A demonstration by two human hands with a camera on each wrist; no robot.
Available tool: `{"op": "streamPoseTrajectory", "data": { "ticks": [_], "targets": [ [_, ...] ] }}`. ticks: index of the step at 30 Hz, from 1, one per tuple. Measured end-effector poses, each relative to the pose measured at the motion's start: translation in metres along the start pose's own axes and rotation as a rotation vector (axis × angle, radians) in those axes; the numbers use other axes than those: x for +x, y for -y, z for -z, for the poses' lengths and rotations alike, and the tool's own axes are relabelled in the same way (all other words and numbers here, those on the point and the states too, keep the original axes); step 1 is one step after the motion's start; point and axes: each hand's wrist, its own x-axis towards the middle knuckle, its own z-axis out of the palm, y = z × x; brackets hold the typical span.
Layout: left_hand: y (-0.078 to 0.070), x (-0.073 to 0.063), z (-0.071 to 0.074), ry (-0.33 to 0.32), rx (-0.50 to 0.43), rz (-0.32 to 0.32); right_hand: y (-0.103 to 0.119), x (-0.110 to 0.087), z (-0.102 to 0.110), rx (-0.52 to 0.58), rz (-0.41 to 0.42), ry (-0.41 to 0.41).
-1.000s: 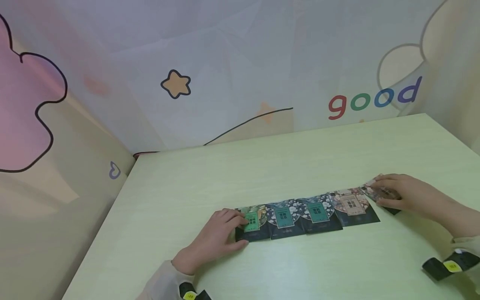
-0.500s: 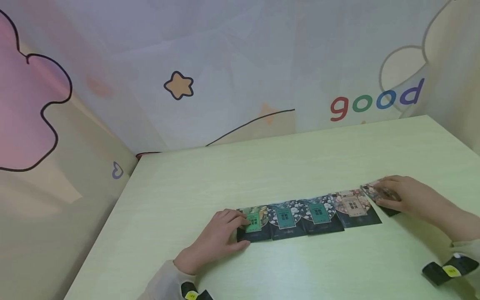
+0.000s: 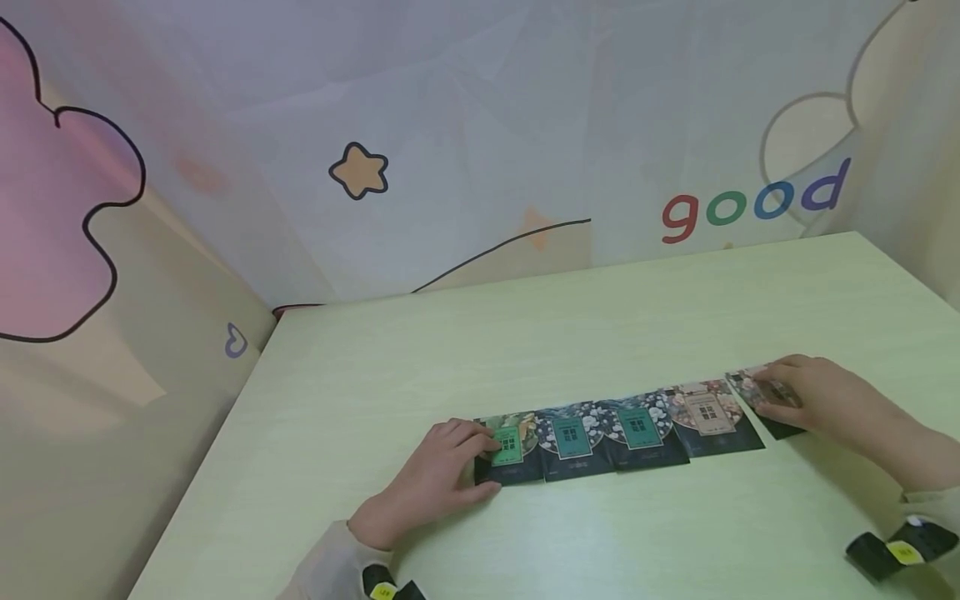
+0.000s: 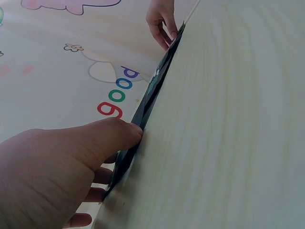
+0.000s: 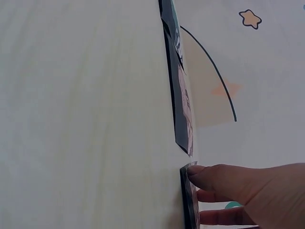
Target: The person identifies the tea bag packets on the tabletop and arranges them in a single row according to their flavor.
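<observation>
Several flat dark sachets with floral prints lie in a slightly rising row on the table. My left hand rests at the left end, fingertips on the green-labelled sachet and thumb at its near edge. Two teal-labelled sachets and a pink-labelled sachet follow, edges overlapping. My right hand holds the rightmost floral sachet between thumb and fingers, covering much of it. In the right wrist view, a narrow gap separates this sachet from the pink one.
The pale table extends around the row. A printed cloth backdrop with a star and the word "good" stands behind it, and another printed panel borders the left side.
My right hand has moved slightly right and toward me with the rightmost sachet, which now stands a little apart from the pink one. The left hand stays put; the view shifted slightly.
</observation>
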Motion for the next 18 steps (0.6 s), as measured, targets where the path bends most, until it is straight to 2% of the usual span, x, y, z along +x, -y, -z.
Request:
{"op": "streamPoseTrajectory", "data": {
  "ticks": [18],
  "targets": [
    [0.0001,0.0001,0.0000,0.000,0.011,-0.003,0.0047,-0.0030,-0.0015,-0.058,-0.034,0.020]
  ]
}}
